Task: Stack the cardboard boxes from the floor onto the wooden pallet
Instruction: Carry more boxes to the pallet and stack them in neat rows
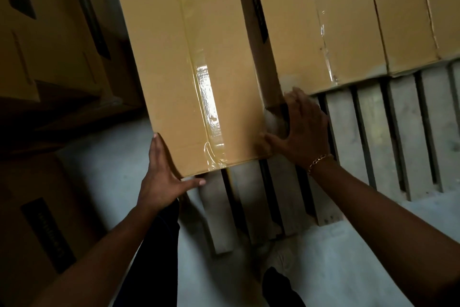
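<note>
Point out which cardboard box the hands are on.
The tall taped box at the pallet's left end: left hand and right hand press its near corners. The lower row beside it and the shadowed boxes lie outside the hands.

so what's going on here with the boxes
A person presses both hands flat against a taped cardboard box, left hand at its near left corner, right hand on its right side, holding it at the left end of the wooden pallet, beside a row of boxes on it. Other boxes stand off to the left.
</note>
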Demonstrator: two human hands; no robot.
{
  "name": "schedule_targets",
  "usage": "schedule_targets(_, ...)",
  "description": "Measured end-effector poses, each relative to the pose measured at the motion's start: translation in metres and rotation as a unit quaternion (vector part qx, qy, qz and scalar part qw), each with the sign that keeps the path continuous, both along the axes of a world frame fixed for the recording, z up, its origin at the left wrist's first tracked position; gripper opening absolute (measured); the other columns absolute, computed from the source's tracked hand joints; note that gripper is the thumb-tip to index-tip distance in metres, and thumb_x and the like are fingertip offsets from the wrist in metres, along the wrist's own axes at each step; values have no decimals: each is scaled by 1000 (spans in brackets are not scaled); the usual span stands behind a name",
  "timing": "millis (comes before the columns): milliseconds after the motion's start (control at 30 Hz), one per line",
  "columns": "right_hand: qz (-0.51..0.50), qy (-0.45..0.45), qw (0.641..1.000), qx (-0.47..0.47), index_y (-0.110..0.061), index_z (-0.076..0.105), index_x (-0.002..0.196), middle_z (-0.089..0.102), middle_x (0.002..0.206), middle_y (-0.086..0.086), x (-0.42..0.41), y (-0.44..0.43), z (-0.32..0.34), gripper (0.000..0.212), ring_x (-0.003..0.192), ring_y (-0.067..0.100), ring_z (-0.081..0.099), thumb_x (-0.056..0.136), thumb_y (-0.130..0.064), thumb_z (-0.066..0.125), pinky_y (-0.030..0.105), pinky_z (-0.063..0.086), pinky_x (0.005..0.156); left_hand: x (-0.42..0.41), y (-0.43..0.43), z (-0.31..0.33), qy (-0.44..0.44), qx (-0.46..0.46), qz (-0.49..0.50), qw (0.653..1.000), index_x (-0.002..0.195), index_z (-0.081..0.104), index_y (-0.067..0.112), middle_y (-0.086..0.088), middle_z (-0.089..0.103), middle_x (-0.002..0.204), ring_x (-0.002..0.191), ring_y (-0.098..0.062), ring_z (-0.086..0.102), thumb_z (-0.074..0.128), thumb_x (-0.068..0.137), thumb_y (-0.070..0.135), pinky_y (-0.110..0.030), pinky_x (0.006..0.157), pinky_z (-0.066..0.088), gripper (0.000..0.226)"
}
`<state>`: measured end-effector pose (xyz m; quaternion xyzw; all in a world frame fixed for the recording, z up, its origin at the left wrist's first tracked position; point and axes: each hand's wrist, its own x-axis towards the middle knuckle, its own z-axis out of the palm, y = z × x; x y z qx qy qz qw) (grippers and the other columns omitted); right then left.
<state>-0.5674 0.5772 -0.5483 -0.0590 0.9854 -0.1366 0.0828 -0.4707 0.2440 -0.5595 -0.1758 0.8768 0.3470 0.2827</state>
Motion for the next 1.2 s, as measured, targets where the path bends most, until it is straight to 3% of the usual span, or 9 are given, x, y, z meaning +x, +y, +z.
schedule_targets(100, 78, -79, 991, 74, -10, 18, 163, 12, 170, 16, -7, 19, -6, 139, 157, 37, 13, 61, -100, 45, 56, 16, 122, 6, -3, -7, -2, -50, -63, 997, 160, -24, 27, 9, -19, 171, 156, -32, 20, 92, 53, 66, -55, 108, 45, 163)
schedule_targets(300, 106, -143, 976, 128, -8, 8, 163, 1, 172, 12, -13, 24, -11, 148, 158, 34, 1, 56, -105, 38, 60, 8, 124, 3, -10, -17, 30, -82, -104, 991, 163, -16, 16, -5, -10, 174, 131, -50, 51, 84, 82, 45, -58, 90, 53, 132)
schedule_targets(467, 100, -131, 978, 127, -6, 17, 162, 13, 170, 13, -17, 21, -8, 141, 156, 35, 14, 60, -103, 33, 60, 17, 122, -17, -10, -17, 59, -70, -117, 989, 163, -15, 14, -8, -8, 173, 117, -51, 60, 80, 86, 45, -54, 81, 55, 126)
schedule_targets(633, 106, -115, 979, 132, -3, 33, 156, 33, 161, 16, -28, 22, -4, 132, 145, 36, 34, 65, -99, 33, 55, 33, 112, -34, -5, -16, 67, -60, -116, 989, 163, -14, 13, -7, -9, 173, 118, -51, 60, 80, 86, 42, -52, 79, 55, 126)
schedule_targets(733, 104, -114, 979, 135, -4, 33, 156, 33, 161, 15, -35, 25, -2, 134, 144, 35, 36, 63, -102, 32, 54, 33, 110, -41, -2, -17, 72, -52, -114, 989, 163, -15, 14, -8, -8, 173, 113, -51, 62, 80, 86, 43, -50, 75, 55, 126)
schedule_targets(867, 118, -136, 974, 137, -5, 21, 161, 15, 169, 19, -40, 28, -5, 144, 155, 38, 17, 57, -103, 34, 60, 24, 119, -47, 0, -18, 53, -51, -83, 994, 160, -26, 25, -6, 3, 174, 121, -50, 58, 88, 78, 41, -51, 84, 54, 141)
schedule_targets(1033, 110, -148, 973, 138, -5, 7, 163, 0, 171, 19, -39, 24, -12, 148, 158, 37, 2, 56, -94, 57, 59, 15, 124, -51, 5, -15, 35, -40, -52, 997, 157, -30, 33, -4, 20, 172, 130, -45, 54, 94, 72, 38, -51, 93, 51, 150)
schedule_targets(1200, 90, -131, 980, 116, -4, 10, 163, 2, 171, 20, -35, 20, -18, 137, 158, 37, 2, 62, -92, 35, 58, 13, 125, -50, 6, -14, 44, -45, -65, 996, 159, -27, 31, -6, 21, 171, 130, -47, 54, 92, 74, 39, -52, 93, 51, 146)
